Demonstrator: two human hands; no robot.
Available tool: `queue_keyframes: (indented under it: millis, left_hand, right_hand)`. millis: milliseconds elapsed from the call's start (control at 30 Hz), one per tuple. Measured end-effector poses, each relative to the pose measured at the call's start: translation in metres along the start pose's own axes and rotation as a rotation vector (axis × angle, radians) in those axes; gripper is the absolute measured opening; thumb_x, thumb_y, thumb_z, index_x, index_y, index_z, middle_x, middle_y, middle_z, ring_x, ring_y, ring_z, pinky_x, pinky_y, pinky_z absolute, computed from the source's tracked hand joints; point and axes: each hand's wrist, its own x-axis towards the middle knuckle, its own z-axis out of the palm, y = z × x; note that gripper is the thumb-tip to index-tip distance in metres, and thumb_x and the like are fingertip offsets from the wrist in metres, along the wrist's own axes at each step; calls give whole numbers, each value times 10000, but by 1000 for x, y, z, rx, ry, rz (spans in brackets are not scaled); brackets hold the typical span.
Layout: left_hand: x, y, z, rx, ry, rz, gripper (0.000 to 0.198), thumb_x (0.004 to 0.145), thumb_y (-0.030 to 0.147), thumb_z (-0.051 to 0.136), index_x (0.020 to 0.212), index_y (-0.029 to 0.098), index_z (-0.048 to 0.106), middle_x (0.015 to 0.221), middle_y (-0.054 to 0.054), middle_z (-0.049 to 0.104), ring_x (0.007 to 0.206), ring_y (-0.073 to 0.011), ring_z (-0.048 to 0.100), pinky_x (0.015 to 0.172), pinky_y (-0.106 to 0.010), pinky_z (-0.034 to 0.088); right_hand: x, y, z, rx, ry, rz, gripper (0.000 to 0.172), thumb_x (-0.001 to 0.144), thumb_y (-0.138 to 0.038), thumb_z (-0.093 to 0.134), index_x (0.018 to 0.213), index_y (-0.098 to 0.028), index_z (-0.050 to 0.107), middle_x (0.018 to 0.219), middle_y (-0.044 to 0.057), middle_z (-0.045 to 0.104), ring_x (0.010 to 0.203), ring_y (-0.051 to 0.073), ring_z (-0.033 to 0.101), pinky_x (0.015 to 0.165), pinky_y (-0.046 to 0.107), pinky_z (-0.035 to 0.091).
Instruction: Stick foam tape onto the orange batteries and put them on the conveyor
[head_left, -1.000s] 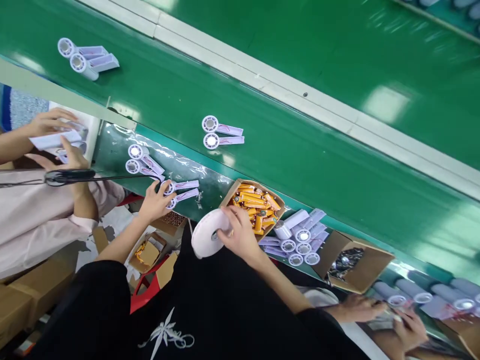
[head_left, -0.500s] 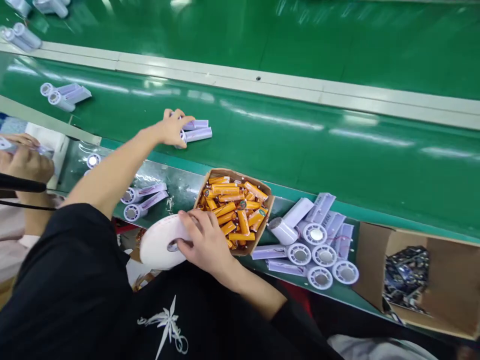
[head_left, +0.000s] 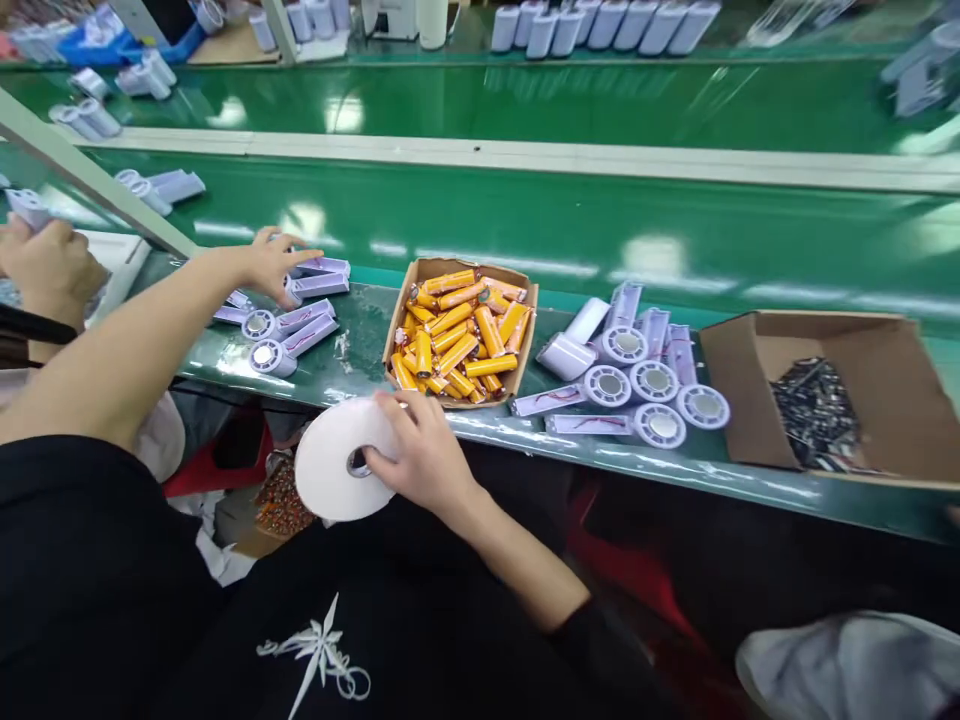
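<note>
My left hand (head_left: 274,265) is closed over the near ends of two lilac plastic casings (head_left: 324,284) at the conveyor's edge. Their long open handles stick out to the right of my fingers. More lilac casings with round slotted heads (head_left: 274,357) lie just below that hand. With my right hand (head_left: 429,455) I grip a white tape roll (head_left: 330,462) by its rim, thumb at the core, in front of the bench edge. Behind the roll stands a cardboard box (head_left: 393,345) full of orange cylindrical batteries (head_left: 454,352).
Several lilac casings (head_left: 626,345) are grouped right of the batteries. Beyond them an open cardboard box (head_left: 862,400) holds small dark parts (head_left: 817,408). A green conveyor (head_left: 480,220) runs behind the bench. At the left, a co-worker's hand (head_left: 56,265) holds a pale casing.
My left hand has brought the two casings from the conveyor toward me, onto its near edge beside the other casings. My right hand still grips the tape roll. The view has tilted up.
</note>
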Motion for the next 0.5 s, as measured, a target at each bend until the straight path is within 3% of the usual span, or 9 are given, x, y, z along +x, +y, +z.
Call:
queue_keyframes:
  millis: [33,100,133,200,267,333,433,500]
  left_hand:
    - [-22,14,-8,-4,66,50,997,656,677,922,1375,19,711,1598,-208,585,1603,-467,310,1348,-756,147]
    - [-88,50,-17,-40,214,251,993,727,805,802,1406,84,722,1574,-168,613,1595,-435,367,1379,-699,169]
    - [-128,70,-14,-62,209,389,952,760,831,753,1433,158,730,1528,-130,651,1533,-398,476,1378,-643,261]
    - [-208,104,5,-61,31,557,750,751,777,811,1401,405,770,1422,-28,736,1437,-374,609,1358,-574,389]
    - [-267,125,33,-31,-13,501,645,781,582,843,1417,518,759,1438,-18,745,1471,-408,599,1395,-596,347]
    - [-296,129,58,-18,5,398,647,832,402,754,1467,523,732,1457,-31,744,1515,-426,563,1423,-651,264]
    - [-303,114,75,-29,85,286,629,855,286,629,1449,450,757,1414,-66,766,1532,-443,535,1410,-735,196]
    - [-303,102,78,-39,188,228,588,829,293,648,1393,394,781,1404,-87,765,1562,-462,485,1391,-761,221]
  right_hand:
    - [4,3,-3,-9,-7,28,701,924,-378,794,1573,-173,624,1375,187,676,1244,363,652,1137,548,590]
    - [16,4,-11,-35,-54,86,707,931,-411,795,1570,-159,625,1360,185,684,1254,360,667,1164,542,573]
    - [24,3,-16,-56,-96,102,704,942,-427,788,1569,-153,625,1359,186,686,1260,362,671,1168,543,568]
    - [41,-5,-25,-116,-200,86,687,965,-450,769,1561,-139,631,1361,188,687,1254,368,679,1155,548,567]
    - [59,-18,-31,-167,-292,0,669,970,-448,767,1548,-136,641,1354,176,688,1230,363,689,1135,542,571]
    - [76,-29,-34,-187,-338,-98,640,950,-410,793,1514,-135,666,1327,155,694,1207,349,694,1133,529,565]
    - [90,-37,-37,-81,-310,-185,653,942,-398,823,1513,-129,657,1374,150,690,1257,334,681,1186,530,533]
    - [83,-34,-36,129,-217,-155,667,1019,-483,743,1581,-157,590,1483,151,660,1299,300,677,1176,505,550]
